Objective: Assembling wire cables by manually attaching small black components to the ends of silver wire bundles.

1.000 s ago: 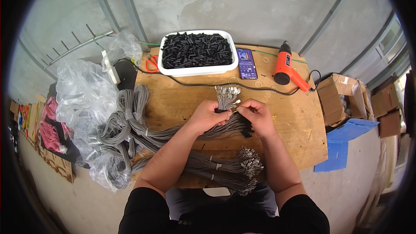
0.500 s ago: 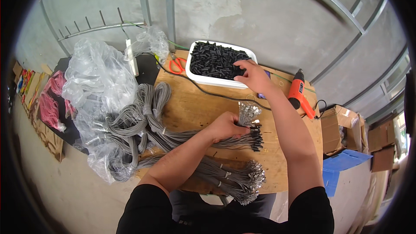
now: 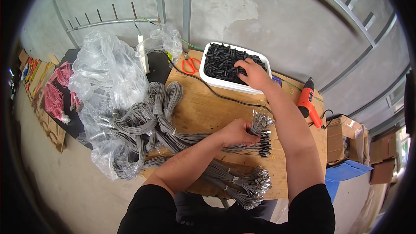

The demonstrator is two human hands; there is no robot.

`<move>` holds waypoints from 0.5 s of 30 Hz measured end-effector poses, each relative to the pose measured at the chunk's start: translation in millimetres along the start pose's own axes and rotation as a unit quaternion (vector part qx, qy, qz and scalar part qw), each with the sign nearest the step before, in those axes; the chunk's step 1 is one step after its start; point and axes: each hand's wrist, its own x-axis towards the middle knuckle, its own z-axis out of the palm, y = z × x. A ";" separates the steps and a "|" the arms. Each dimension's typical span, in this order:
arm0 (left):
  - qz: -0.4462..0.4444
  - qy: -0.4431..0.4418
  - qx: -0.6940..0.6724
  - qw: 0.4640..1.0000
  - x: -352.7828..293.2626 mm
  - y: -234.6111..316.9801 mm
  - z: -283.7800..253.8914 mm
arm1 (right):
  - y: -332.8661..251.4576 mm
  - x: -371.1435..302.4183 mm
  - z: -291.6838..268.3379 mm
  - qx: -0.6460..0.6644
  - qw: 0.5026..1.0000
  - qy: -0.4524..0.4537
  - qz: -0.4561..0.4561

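Note:
My left hand [image 3: 239,133] is closed around a bundle of thin grey cables [image 3: 191,138] lying across the table. Bare silvery ends [image 3: 261,122] stick up beyond its fingers, while ends with black sleeves [image 3: 264,144] fan out to the right of it. My right hand [image 3: 254,74] reaches over the white tray [image 3: 234,86] into a heap of short black tubes [image 3: 221,63]. Its thumb and forefinger are apart, their tips among the tubes; I see no tube held. Nearest me lies another tied cable bundle [image 3: 238,181] with silvery ends.
An orange heat gun [image 3: 307,99] lies at the table's right, orange-handled scissors [image 3: 190,65] left of the tray. A black cord [image 3: 216,95] crosses the table [image 3: 203,115]. Clear plastic bags [image 3: 108,69] and coiled cables [image 3: 138,119] pile up left. Cardboard boxes [image 3: 342,134] stand right.
The view has shifted, so the table appears farther right. Relative to the tray, my right hand has moved left, farther over the black tubes. My left hand keeps its grip on the cables.

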 end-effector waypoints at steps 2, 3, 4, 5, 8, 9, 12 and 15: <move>0.001 -0.003 -0.008 1.000 0.2 0.6 0.3 | 5.7 -1.3 3.0 0.038 0.999 0.034 0.018; -0.002 -0.002 -0.012 1.000 1.0 0.7 0.7 | 9.5 -1.9 3.5 0.037 0.999 0.034 0.018; -0.006 -0.001 -0.017 1.000 1.6 0.6 1.0 | 13.8 -2.3 3.5 0.068 0.996 0.047 0.031; -0.006 -0.002 -0.017 1.000 1.9 -0.2 0.8 | 15.7 -2.1 3.9 0.099 0.992 0.060 0.044; 0.000 -0.001 -0.033 0.999 2.6 -1.9 0.2 | 21.1 1.5 2.6 0.144 0.981 0.088 0.099; 0.000 -0.002 -0.032 0.999 2.7 -1.7 -0.1 | 22.2 3.2 0.8 0.168 0.973 0.095 0.129; -0.002 -0.001 -0.036 0.999 1.9 -1.3 -0.2 | 18.6 8.1 -2.7 0.295 0.927 0.113 0.201; -0.004 -0.001 -0.037 0.999 2.7 0.2 0.7 | 23.0 11.3 -2.1 0.366 0.890 0.131 0.239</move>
